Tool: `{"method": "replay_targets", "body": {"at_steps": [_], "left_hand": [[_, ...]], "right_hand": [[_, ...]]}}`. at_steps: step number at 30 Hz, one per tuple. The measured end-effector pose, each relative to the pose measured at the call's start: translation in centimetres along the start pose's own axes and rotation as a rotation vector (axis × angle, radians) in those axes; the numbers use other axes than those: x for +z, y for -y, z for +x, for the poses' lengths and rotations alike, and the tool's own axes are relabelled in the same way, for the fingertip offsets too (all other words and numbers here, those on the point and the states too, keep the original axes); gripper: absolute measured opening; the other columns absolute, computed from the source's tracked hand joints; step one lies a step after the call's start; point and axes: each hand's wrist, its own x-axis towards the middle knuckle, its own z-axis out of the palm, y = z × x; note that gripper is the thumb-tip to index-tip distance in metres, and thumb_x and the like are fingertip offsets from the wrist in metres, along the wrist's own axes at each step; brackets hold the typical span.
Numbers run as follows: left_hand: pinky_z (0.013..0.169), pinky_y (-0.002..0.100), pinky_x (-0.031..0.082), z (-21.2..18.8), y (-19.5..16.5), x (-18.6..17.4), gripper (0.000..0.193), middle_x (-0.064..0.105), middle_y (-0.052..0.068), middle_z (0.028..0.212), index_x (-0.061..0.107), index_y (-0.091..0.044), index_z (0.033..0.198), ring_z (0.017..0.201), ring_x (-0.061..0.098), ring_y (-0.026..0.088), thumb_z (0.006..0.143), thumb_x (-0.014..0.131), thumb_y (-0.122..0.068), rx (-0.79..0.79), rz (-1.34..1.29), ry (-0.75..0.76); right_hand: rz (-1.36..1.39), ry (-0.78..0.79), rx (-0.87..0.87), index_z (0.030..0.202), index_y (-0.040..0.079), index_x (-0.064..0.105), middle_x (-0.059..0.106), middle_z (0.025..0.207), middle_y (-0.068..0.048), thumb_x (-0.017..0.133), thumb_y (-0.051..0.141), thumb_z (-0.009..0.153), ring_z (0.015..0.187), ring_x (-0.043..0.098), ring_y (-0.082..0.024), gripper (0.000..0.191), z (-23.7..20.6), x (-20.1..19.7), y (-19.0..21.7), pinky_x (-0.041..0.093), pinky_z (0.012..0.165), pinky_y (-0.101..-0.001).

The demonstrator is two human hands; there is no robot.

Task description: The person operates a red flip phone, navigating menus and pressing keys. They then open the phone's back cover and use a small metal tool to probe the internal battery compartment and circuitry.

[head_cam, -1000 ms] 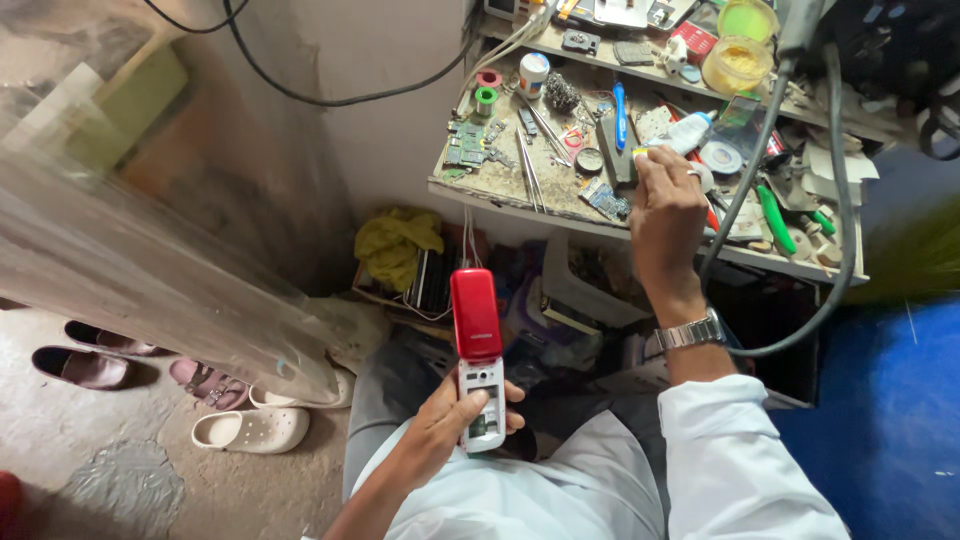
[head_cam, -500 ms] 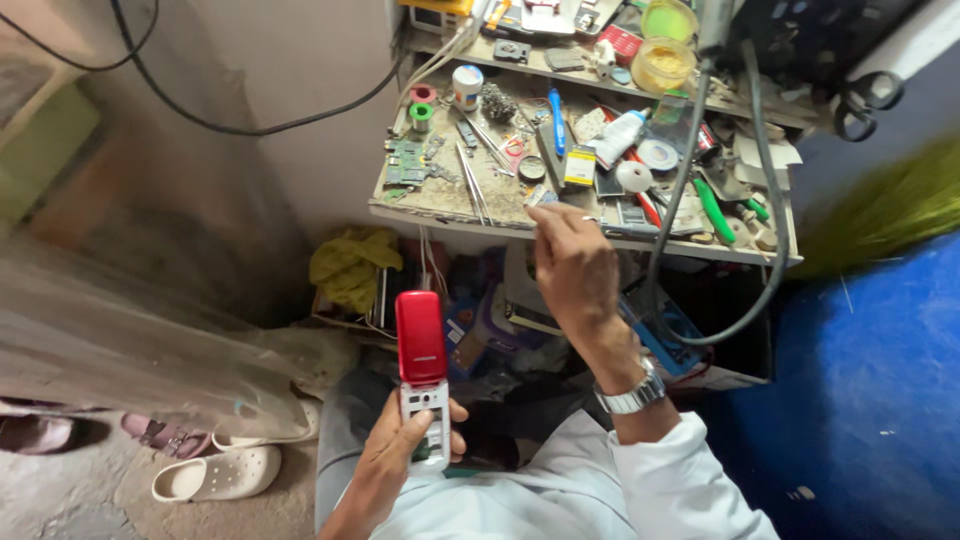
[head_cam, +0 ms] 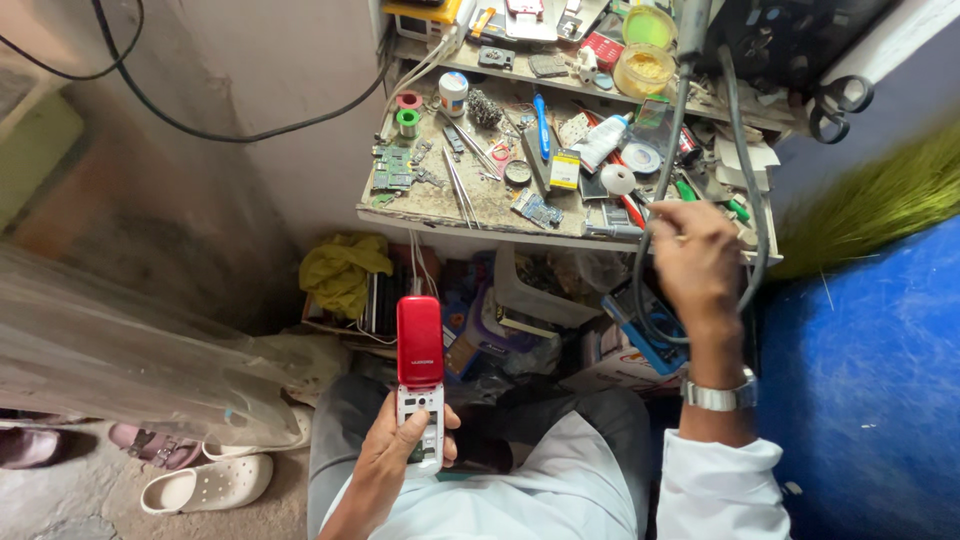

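Flip phone, red lid open, at 6 o'clock over lap; left hand fingers wrapped round keypad half. Looks light, rigid, hinge fragile, best held by lower body. Right hand at 2 o'clock on bench, fingers curled, contents unclear.

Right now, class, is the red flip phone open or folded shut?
Open. The red flip phone is unfolded: its red lid stands above the white lower half, which the left hand holds.

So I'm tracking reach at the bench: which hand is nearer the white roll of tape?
Right. The right hand is just beside the white roll of tape; the left hand holds the red flip phone far below.
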Motion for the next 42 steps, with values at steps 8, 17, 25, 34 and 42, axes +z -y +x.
{"method": "replay_targets", "body": {"at_steps": [8,17,25,34,42], "left_hand": [[0.068,0.035,0.061,-0.3,0.1,-0.7,0.034,0.069,0.013,0.102,0.048,-0.001,0.125,0.077,0.070,0.017,0.103,0.045,-0.027,0.016,0.002,-0.016],[0.065,0.034,0.060,-0.1,1.1,-0.8,0.038,0.069,0.014,0.100,0.048,-0.003,0.129,0.074,0.070,0.017,0.101,0.045,-0.029,-0.081,0.033,-0.055],[0.066,0.036,0.061,0.1,3.1,-2.8,0.037,0.068,0.017,0.102,0.046,0.003,0.126,0.075,0.070,0.019,0.103,0.045,-0.027,0.034,0.019,-0.007],[0.063,0.038,0.062,0.9,4.7,-3.7,0.043,0.069,0.020,0.099,0.043,-0.002,0.137,0.072,0.072,0.022,0.099,0.046,-0.022,-0.044,-0.049,-0.020],[0.059,0.037,0.061,0.2,4.5,-4.1,0.049,0.071,0.020,0.097,0.044,-0.002,0.140,0.069,0.072,0.021,0.095,0.049,-0.021,-0.089,-0.020,-0.088]], "right_hand": [[-0.087,0.174,-0.064,0.110,0.008,0.077,0.071,0.111,-0.010,0.076,0.004,0.085,0.103,0.065,-0.034,0.025,-0.3,2.4,3.3,0.055,0.088,-0.0435],[-0.025,0.183,-0.099,0.109,0.010,0.078,0.070,0.104,-0.010,0.072,0.006,0.095,0.096,0.067,-0.029,0.016,0.8,3.5,2.5,0.057,0.084,-0.0403],[0.032,0.098,-0.128,0.112,0.005,0.076,0.072,0.103,-0.013,0.076,0.007,0.085,0.095,0.067,-0.032,0.026,0.9,3.0,3.7,0.056,0.081,-0.0425],[0.007,0.017,-0.063,0.115,0.007,0.074,0.071,0.114,-0.013,0.074,0.005,0.094,0.107,0.068,-0.032,0.021,6.2,3.9,0.9,0.055,0.097,-0.0413],[-0.231,0.480,-0.163,0.136,0.014,0.061,0.055,0.145,-0.012,0.062,-0.004,0.081,0.136,0.050,-0.032,0.057,11.4,5.5,2.6,0.041,0.110,-0.0485]]}}
